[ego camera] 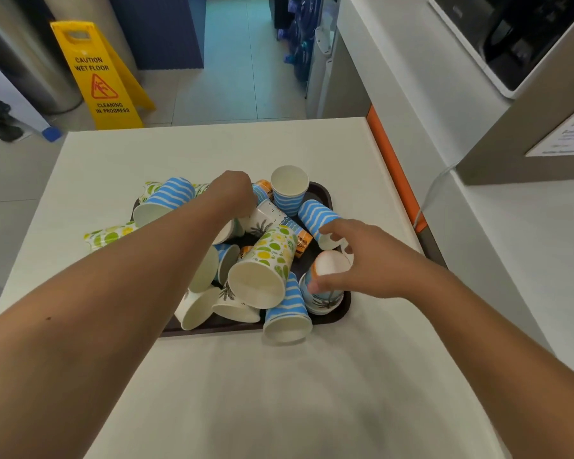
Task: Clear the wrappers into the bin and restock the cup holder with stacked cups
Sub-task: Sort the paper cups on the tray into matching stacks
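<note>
A dark tray [340,313] on the white table holds a jumble of several paper cups: blue-striped, lime-patterned and palm-printed. Most lie on their sides; one blue-striped cup [289,188] stands upright at the back. My left hand [232,193] reaches into the back of the pile, fingers curled down among the cups, and what it grips is hidden. My right hand [362,260] closes thumb and fingers around an upturned palm-printed cup [328,266] at the tray's right side. A large lime-patterned cup [265,263] lies in the middle, mouth toward me.
The white table [279,392] has its front half bare. Flattened lime-patterned pieces [108,234] lie left of the tray. A yellow wet-floor sign [96,77] stands on the floor beyond. A white counter with a machine [517,38] runs along the right.
</note>
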Available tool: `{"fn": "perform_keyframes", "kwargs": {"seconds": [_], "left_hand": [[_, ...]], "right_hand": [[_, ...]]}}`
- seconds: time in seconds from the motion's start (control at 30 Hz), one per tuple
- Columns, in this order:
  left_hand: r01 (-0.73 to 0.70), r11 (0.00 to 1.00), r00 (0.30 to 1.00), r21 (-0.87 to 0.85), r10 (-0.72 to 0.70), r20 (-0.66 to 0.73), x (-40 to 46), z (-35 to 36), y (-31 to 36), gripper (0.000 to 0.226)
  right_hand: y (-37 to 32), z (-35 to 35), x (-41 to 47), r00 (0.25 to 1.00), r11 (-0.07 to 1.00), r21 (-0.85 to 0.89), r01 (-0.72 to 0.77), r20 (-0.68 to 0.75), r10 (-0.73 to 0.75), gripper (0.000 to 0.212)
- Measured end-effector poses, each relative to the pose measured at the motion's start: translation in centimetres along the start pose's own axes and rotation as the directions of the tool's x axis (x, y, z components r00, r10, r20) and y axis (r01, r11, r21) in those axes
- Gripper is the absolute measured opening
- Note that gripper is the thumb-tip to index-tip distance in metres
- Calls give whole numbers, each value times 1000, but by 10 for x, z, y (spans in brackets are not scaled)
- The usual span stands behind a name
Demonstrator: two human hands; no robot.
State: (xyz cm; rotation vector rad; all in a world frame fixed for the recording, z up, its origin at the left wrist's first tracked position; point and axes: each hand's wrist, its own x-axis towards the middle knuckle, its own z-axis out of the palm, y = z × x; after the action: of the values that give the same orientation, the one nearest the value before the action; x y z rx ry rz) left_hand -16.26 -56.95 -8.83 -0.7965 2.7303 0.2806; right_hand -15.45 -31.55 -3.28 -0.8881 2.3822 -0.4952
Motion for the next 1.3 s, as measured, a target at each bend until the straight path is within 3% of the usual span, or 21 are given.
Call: {"fn": "perform_keyframes", "kwargs": {"seconds": [0.07,0.17,0.27,0.43,0.6,0.9,1.13,1.3], "left_hand": [[-11,999,1000,43,11,6,4,0,-1,29],[-30,996,999,81,29,22,8,-1,-1,29],[-43,996,998,72,41,38,13,-3,-3,34],[-59,997,994,49,54,93,20,0,-6,47],[-85,996,993,-4,85,76,26,1,-15,59],[-83,985,990,-148,65,-122,20,-10,-26,70],[-183,952,950,-243,108,-294,9,-20,-34,77],[-258,915,916,-310,131,-378,-7,-19,-40,75]], "right_hand": [[-1,-11,4,999,994,104,-30,-34,34,78],[1,-23,23,983,971,237,-19,-175,62,40],[4,-29,52,980,987,157,23,-196,8,25],[-4,-5,105,999,996,-87,37,21,-35,36],[-5,21,138,999,960,-278,14,45,-1,34],[-6,25,149,996,968,-235,-84,11,89,47],[-11,34,148,993,935,-332,-122,-39,115,49],[-13,29,137,990,963,-250,-103,-124,74,47]]}}
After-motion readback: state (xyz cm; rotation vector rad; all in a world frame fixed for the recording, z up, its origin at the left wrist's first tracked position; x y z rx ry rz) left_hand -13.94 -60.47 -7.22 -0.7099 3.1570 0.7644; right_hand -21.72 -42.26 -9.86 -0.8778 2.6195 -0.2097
